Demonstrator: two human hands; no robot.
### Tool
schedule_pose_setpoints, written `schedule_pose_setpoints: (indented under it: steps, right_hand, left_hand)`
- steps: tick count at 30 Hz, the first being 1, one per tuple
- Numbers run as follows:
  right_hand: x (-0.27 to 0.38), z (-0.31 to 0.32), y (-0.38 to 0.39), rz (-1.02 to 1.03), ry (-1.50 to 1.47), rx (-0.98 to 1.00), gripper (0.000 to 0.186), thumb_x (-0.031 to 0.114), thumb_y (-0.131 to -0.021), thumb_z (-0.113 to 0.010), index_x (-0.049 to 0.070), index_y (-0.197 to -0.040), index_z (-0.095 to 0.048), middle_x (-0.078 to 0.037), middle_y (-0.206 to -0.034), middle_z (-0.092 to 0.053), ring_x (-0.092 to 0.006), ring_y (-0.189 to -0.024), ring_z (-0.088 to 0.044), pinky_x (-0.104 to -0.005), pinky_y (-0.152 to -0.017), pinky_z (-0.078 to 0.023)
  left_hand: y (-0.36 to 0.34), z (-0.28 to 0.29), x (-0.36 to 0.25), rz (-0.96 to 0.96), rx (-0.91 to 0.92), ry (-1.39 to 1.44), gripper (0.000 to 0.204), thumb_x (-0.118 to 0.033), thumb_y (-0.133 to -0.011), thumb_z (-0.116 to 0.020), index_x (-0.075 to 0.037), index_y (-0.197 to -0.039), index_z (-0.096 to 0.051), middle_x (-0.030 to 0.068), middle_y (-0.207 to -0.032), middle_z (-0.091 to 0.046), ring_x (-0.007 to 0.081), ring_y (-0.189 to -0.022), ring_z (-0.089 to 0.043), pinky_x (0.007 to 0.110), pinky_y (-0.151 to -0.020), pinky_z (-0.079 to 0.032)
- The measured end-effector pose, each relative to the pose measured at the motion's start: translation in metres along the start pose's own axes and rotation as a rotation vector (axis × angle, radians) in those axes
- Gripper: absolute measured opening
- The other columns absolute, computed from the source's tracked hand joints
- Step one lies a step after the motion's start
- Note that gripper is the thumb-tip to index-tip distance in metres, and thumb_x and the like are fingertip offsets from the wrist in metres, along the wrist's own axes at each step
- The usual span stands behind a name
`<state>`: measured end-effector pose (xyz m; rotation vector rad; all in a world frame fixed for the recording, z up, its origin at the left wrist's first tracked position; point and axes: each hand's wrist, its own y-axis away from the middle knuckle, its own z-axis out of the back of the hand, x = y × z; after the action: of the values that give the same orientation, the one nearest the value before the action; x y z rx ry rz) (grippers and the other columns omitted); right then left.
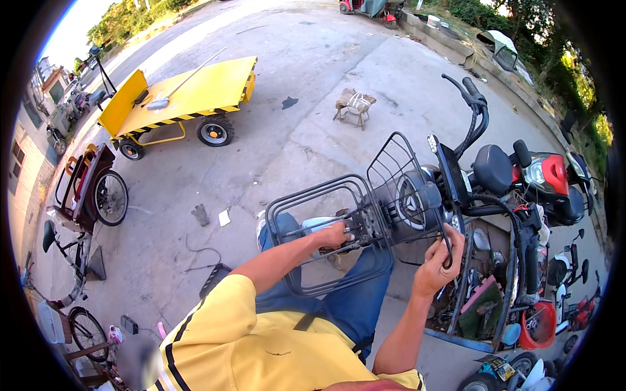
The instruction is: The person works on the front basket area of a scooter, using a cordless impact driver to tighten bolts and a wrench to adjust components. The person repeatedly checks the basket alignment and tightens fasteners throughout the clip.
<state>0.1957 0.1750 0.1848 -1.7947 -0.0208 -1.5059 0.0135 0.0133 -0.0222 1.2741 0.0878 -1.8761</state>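
My left hand [334,233] is closed at the middle of a black metal rack [297,287], beside a dark mounting bracket [365,221]; what its fingers hold is too small to make out. The rack lies over my jeans-clad legs [352,306]. An upright wire grille [391,156] rises from its right side, by a scooter's front end and dark wheel [411,202]. My right hand [438,260] grips a thin black bar of the metalwork below the handlebar column [456,176]. A crate of tools and parts [471,313] stands just right of that hand.
A yellow flatbed cart [195,85] with a pole on it, a tricycle [107,195] and bicycles line the left. A small stool [355,104] stands ahead. Parked scooters [548,173] and a red basin [541,326] are at the right. A cable and a glove [199,215] lie on the pavement.
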Motion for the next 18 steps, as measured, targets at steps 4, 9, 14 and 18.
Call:
schedule_pose_setpoints:
  steps: [4,9,14,18]
  right_hand:
    - [0.002,-0.003,0.000,-0.007,-0.019,0.010,0.023,0.001,-0.102,-0.043,-0.004,-0.114,-0.063,-0.006,-0.103,-0.056,-0.0036,-0.057,-0.040,-0.0201,-0.048,-0.028]
    - [0.007,-0.007,0.000,-0.013,-0.036,0.002,0.024,0.000,-0.102,-0.043,-0.004,-0.114,-0.063,-0.006,-0.103,-0.056,-0.0032,-0.057,-0.039,-0.0196,-0.048,-0.027]
    - [0.003,-0.002,-0.001,0.002,-0.012,-0.005,0.024,-0.001,-0.101,-0.043,-0.003,-0.115,-0.063,-0.005,-0.103,-0.056,-0.0031,-0.056,-0.039,-0.0194,-0.047,-0.027]
    - [0.005,-0.001,-0.001,-0.002,0.000,0.014,0.024,-0.001,-0.101,-0.043,-0.004,-0.114,-0.063,-0.006,-0.103,-0.056,-0.0033,-0.056,-0.039,-0.0197,-0.047,-0.027]
  left_hand:
    - [-0.018,0.007,0.018,0.314,0.277,0.539,0.033,-0.016,-0.102,-0.052,0.007,-0.124,-0.050,0.0191,-0.107,-0.067,0.0218,-0.088,-0.067,0.035,-0.072,-0.056]
    - [-0.012,-0.022,0.026,-0.358,-0.370,-0.746,0.026,-0.010,-0.095,-0.056,0.004,-0.117,-0.053,0.0201,-0.099,-0.065,0.0313,-0.088,-0.069,0.041,-0.072,-0.056]
    - [0.001,-0.025,0.017,-0.400,-0.328,-0.507,0.026,-0.016,-0.092,-0.059,0.003,-0.110,-0.057,0.0217,-0.097,-0.064,0.0339,-0.086,-0.067,0.043,-0.072,-0.056]
    - [-0.017,-0.008,0.011,0.195,0.146,0.368,0.026,-0.016,-0.094,-0.057,0.005,-0.109,-0.057,0.0167,-0.094,-0.062,0.0260,-0.084,-0.066,0.039,-0.070,-0.056]
